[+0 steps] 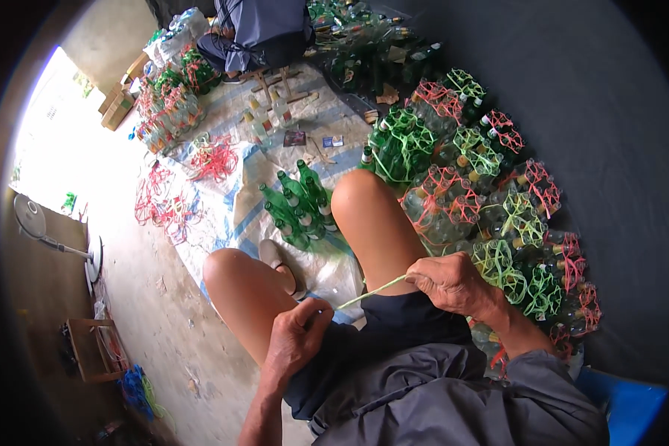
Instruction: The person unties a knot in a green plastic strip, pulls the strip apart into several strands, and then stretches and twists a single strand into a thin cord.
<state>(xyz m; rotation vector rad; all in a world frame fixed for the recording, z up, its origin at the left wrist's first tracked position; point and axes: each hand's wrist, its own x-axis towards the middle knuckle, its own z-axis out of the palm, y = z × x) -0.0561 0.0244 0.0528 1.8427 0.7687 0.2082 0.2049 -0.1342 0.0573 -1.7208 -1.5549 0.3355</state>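
A light green plastic cord (373, 291) is stretched taut between my two hands, above my lap. My left hand (299, 333) is closed in a fist round its lower end. Higher up and to the right, my right hand (450, 282) pinches the other end between thumb and fingers. Just beyond my knees, a cluster of green glass bottles (299, 204) stands upright on the sheet. Beside my right knee, a bundle of green bottles (401, 145) is tied with light green cord.
Many bottle bundles (498, 219) tied in red and green cord fill the right side. Loose red cord (214, 157) lies on the white and blue sheet (249, 208). Another person (264, 33) sits at the back near clear bottles (259, 117). A fan (33, 215) stands left.
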